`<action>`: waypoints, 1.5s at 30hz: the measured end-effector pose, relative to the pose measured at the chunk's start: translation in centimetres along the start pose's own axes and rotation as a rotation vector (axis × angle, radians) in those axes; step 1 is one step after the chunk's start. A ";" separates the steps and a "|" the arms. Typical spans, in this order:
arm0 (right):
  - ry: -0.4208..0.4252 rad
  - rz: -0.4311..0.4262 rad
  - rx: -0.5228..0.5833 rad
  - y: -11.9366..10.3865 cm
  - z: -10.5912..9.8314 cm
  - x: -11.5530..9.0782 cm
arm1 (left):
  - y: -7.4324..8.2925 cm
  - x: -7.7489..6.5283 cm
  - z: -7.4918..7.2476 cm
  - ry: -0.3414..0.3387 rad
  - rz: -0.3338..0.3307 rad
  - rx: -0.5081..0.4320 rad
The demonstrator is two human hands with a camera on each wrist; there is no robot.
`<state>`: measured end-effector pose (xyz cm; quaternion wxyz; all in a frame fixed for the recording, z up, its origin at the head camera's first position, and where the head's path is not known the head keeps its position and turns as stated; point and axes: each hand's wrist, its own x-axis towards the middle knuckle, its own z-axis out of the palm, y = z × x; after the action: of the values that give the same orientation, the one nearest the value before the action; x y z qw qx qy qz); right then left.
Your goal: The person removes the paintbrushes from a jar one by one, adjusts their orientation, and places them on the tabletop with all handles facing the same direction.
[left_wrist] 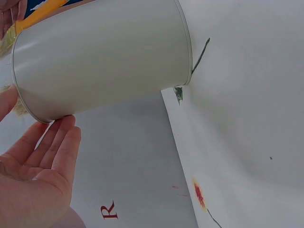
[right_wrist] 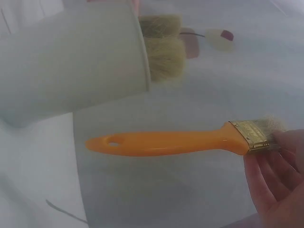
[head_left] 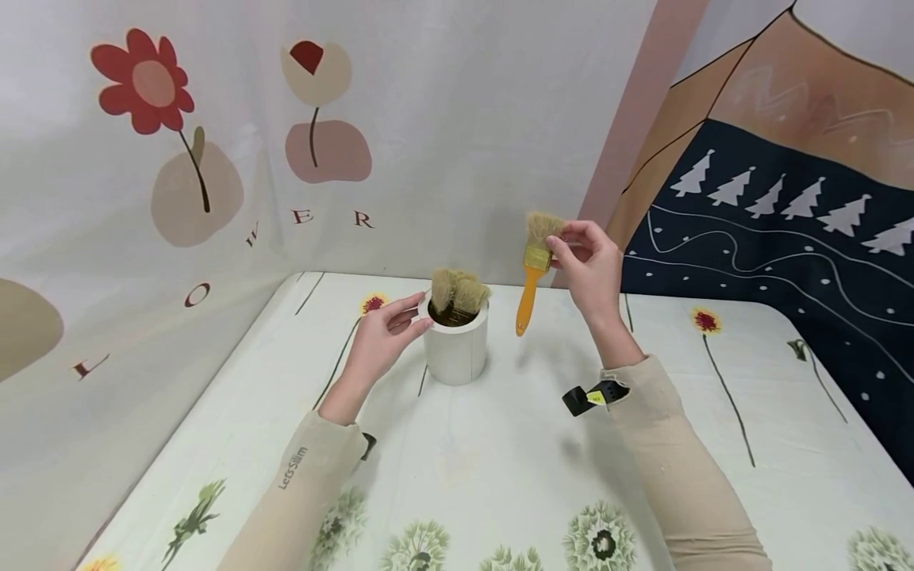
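A white cylindrical container (head_left: 455,357) stands upright on the table, with several paintbrushes (head_left: 460,291) in it, bristles up. At its left side is my left hand (head_left: 382,333), thumb and fingers at the rim; in the left wrist view the fingertips (left_wrist: 66,124) touch the wall near the rim. To the right, my right hand (head_left: 591,266) pinches another paintbrush (head_left: 528,300) by its bristle end, holding it above the table. Its orange handle (right_wrist: 166,143) hangs down in the head view, and a gold metal band (right_wrist: 251,135) joins it to pale bristles partly hidden by my fingers.
A white cloth printed with flowers covers the table (head_left: 443,476). Behind it hangs a pale curtain (head_left: 457,159) with flower prints and letters. A dark cloth with white trees (head_left: 771,230) hangs at the right. Each wrist carries a black camera (head_left: 589,398).
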<state>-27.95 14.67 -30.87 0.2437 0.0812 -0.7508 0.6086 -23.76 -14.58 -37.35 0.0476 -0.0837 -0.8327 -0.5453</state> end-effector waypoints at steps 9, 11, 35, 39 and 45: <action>-0.013 0.059 -0.012 1.8 0.2 0.0 | -0.2 0.0 0.0 0.007 0.009 -0.006; -0.017 0.074 -0.019 2.1 0.2 0.0 | -0.2 0.0 0.0 0.007 0.011 -0.003; -0.093 0.282 -0.074 7.6 0.7 0.0 | -0.1 0.0 0.1 0.011 0.012 -0.008; -0.124 0.342 -0.083 8.6 1.1 -0.1 | -0.1 0.0 0.2 0.011 0.019 -0.009; -0.183 0.444 -0.112 10.4 1.8 -0.5 | -0.1 -0.3 0.1 0.012 0.014 -0.005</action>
<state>-32.33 15.46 -40.47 0.0391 -0.0448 -0.8017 0.5948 -23.50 -14.53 -37.59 0.0561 -0.0866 -0.8303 -0.5476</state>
